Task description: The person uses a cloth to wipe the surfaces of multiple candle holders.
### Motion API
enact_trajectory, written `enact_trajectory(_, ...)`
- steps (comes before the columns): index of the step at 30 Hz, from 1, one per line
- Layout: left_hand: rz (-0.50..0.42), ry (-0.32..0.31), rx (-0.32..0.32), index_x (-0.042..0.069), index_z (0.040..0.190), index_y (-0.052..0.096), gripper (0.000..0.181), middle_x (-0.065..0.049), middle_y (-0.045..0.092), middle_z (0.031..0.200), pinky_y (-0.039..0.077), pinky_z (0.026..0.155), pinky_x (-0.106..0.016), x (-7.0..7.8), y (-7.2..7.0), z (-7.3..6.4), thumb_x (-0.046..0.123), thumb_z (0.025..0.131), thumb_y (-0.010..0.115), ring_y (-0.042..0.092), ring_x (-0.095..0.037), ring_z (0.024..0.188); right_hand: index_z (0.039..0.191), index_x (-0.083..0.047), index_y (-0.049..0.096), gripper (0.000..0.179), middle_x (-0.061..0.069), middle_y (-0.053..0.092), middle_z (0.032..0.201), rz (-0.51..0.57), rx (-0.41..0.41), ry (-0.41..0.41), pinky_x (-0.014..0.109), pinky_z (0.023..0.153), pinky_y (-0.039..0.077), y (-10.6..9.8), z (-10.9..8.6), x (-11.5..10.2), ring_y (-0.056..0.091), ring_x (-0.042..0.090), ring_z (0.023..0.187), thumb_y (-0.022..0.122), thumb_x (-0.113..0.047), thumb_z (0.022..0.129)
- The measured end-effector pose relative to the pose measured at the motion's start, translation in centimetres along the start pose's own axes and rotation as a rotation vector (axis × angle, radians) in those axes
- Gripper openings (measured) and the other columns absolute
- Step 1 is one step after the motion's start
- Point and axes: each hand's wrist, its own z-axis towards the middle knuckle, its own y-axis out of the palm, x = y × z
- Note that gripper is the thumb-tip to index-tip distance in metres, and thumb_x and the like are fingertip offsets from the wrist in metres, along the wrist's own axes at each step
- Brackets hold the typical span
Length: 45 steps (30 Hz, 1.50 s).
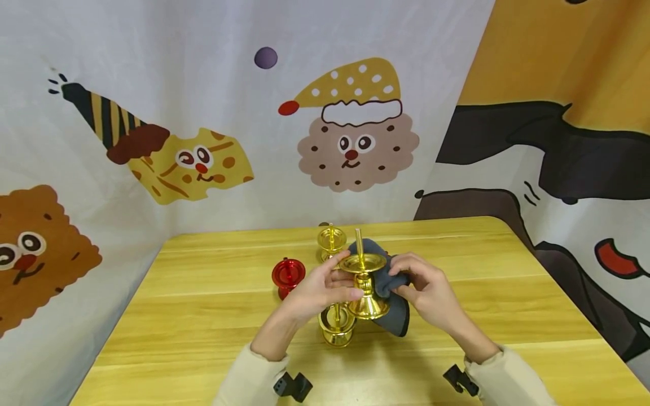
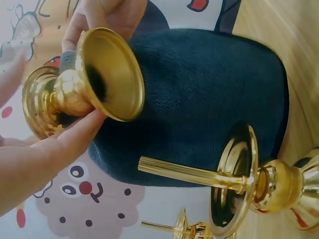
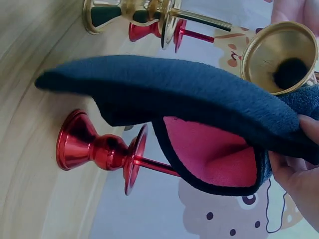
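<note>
Head view: the held gold holder [image 1: 368, 308] is hovering nearly upright above the bench [image 1: 203, 338], with the left hand [image 1: 321, 291] curling fingers and thumb around it. The right hand [image 1: 426, 286], partly closed, is pinching a bunched cloth [image 1: 395, 320] at the holder's side. Another gold holder [image 1: 337, 338] is standing just below the left hand, a red holder [image 1: 288, 275] is standing beyond that wrist, and a third gold holder [image 1: 332, 239] is standing farther back. In the right wrist view, a second red holder [image 3: 108, 152] is showing behind the cloth.
</note>
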Motion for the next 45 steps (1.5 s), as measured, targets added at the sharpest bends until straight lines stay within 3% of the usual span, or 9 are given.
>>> enact_trajectory(3,0.041,-0.028,0.061,0.006,0.142,0.026,0.069,-0.017,0.057,0.107,0.046,0.088,-0.036,0.2,0.1,0.1,0.019,0.086,0.064,0.058,-0.023,0.097,0.093,0.003,0.059,0.040,0.015,0.054,0.100,-0.008,-0.010,-0.025,0.019,0.075,0.049,0.1,0.0,0.0,0.053,0.014,0.096,0.054,0.033,0.067)
enact_trajectory(7,0.051,-0.043,0.112,0.007,0.139,0.034,0.064,-0.015,0.056,0.098,0.048,0.086,-0.036,0.6,0.1,0.1,0.022,0.086,0.066,0.059,-0.021,0.090,0.093,0.003,0.059,0.041,0.015,0.055,0.100,-0.022,-0.031,-0.046,0.019,0.076,0.049,-0.4,0.2,-0.2,0.053,0.014,0.096,0.056,0.033,0.066)
enact_trajectory(12,0.053,0.014,0.151,0.007,0.138,0.033,0.065,-0.017,0.056,0.101,0.044,0.090,-0.039,1.5,-0.8,-0.1,0.014,0.083,0.067,0.058,-0.021,0.091,0.096,0.004,0.060,0.044,0.013,0.055,0.103,-0.071,-0.057,-0.009,0.018,0.075,0.048,-2.4,0.3,-1.0,0.052,0.012,0.097,0.055,0.035,0.064)
enact_trajectory(17,0.029,0.070,0.233,0.007,0.136,0.029,0.067,-0.019,0.057,0.109,0.040,0.095,-0.043,1.5,-2.5,0.1,0.004,0.081,0.066,0.058,-0.023,0.097,0.096,0.004,0.060,0.044,0.009,0.055,0.103,-0.235,-0.044,0.068,0.014,0.077,0.047,-5.6,0.1,-1.8,0.052,0.008,0.097,0.058,0.033,0.063)
enact_trajectory(22,0.047,0.036,0.332,0.006,0.136,0.027,0.072,-0.020,0.053,0.116,0.041,0.092,-0.042,-0.3,-3.7,0.9,0.001,0.078,0.069,0.055,-0.027,0.101,0.093,0.005,0.061,0.041,0.001,0.058,0.101,-0.381,0.039,0.171,0.011,0.077,0.047,-8.6,-0.4,-1.9,0.052,0.005,0.094,0.061,0.032,0.063)
enact_trajectory(28,0.121,0.001,0.377,0.002,0.138,0.023,0.079,-0.021,0.043,0.126,0.047,0.082,-0.037,-3.4,-4.5,2.4,0.002,0.077,0.072,0.052,-0.032,0.105,0.093,0.003,0.062,0.035,-0.008,0.057,0.097,-0.502,0.093,0.265,0.007,0.075,0.044,-10.5,-1.4,-1.2,0.051,0.000,0.090,0.065,0.026,0.065)
enact_trajectory(36,0.142,-0.005,0.402,-0.003,0.137,0.022,0.077,-0.024,0.039,0.130,0.049,0.083,-0.035,-7.6,-5.4,3.7,-0.003,0.077,0.070,0.052,-0.036,0.108,0.095,0.002,0.062,0.034,-0.007,0.056,0.095,-0.527,0.079,0.330,0.007,0.071,0.045,-10.7,-2.6,-0.2,0.051,0.000,0.084,0.066,0.022,0.068)
enact_trajectory(45,0.180,-0.005,0.428,-0.004,0.136,0.023,0.076,-0.026,0.040,0.130,0.046,0.087,-0.037,-9.8,-5.6,4.4,-0.002,0.076,0.070,0.050,-0.038,0.109,0.095,0.001,0.062,0.033,-0.002,0.058,0.091,-0.517,0.057,0.360,0.009,0.069,0.047,-10.2,-3.2,0.6,0.053,0.003,0.080,0.067,0.020,0.068)
